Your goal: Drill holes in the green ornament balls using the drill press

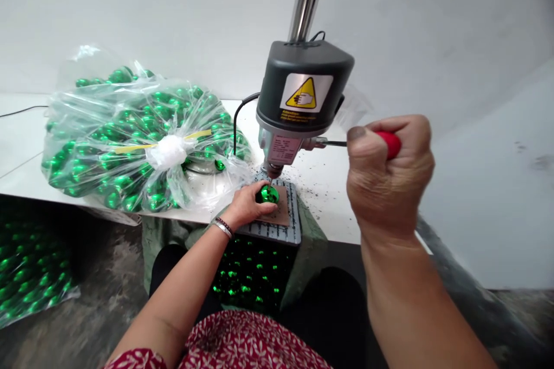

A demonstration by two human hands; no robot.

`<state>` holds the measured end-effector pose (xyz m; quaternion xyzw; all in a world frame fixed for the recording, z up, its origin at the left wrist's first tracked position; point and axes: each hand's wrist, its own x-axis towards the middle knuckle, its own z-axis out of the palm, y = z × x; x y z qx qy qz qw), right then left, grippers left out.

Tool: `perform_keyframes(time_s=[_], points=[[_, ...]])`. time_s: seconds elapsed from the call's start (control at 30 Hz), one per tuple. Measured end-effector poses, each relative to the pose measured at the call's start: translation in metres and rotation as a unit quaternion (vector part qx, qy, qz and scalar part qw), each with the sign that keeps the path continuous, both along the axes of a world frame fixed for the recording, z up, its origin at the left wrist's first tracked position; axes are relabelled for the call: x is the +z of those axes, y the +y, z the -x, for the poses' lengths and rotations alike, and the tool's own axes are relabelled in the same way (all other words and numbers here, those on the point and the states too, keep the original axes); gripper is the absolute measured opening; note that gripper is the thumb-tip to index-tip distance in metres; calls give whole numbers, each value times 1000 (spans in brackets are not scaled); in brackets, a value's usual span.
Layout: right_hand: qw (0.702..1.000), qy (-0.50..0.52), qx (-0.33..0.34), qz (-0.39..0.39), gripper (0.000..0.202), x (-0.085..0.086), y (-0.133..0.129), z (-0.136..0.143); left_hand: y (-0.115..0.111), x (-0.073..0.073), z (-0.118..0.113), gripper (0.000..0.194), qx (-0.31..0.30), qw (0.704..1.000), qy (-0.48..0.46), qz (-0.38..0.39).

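Under the bit of a drill press [305, 89], my left hand [249, 204] grips a shiny green ball [270, 194] between thumb and fingers. The ball rests on a brown board [282, 213] on the machine's grey base [295, 225]. The bit's tip meets the top of the ball; whether it has gone in cannot be made out. To the right of the drill head, my right hand [389, 170] is wrapped round the red knob [393, 145] of the feed lever [335, 143].
A tied clear bag [168, 150] of green balls lies on the white table [331, 207] at the left. More green balls show below the base [249, 271] and in a bag at the lower left [32, 268]. Dark shavings litter the tabletop around the base.
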<state>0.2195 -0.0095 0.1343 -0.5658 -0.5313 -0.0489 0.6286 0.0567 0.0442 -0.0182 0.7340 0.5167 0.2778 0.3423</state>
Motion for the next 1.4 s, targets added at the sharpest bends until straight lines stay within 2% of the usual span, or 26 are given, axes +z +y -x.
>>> perform_keyframes(time_s=[0.3,0.5,0.7,0.87,1.13,1.4], points=[[999,-14,0,29,22,-3,-6,-3,-2,-3,2,62,5,999,-32,-5],[1000,-5,5,21,20,-3,-5,-2,-4,-3,2,61,-4,999,-33,3],[1000,-18,16,7,20,-5,-5,-3,-3,-8,3,63,-3,999,-39,-3],[1000,-19,2,-5,19,-9,-6,-1,-3,-9,3,64,-1,999,-35,-2],[998,-13,-50,-46,16,-29,-9,6,-5,-6,1,57,12,1000,-23,-2],[995,-20,-50,-82,15,-59,-10,7,-6,-5,1,54,11,999,-45,-11]])
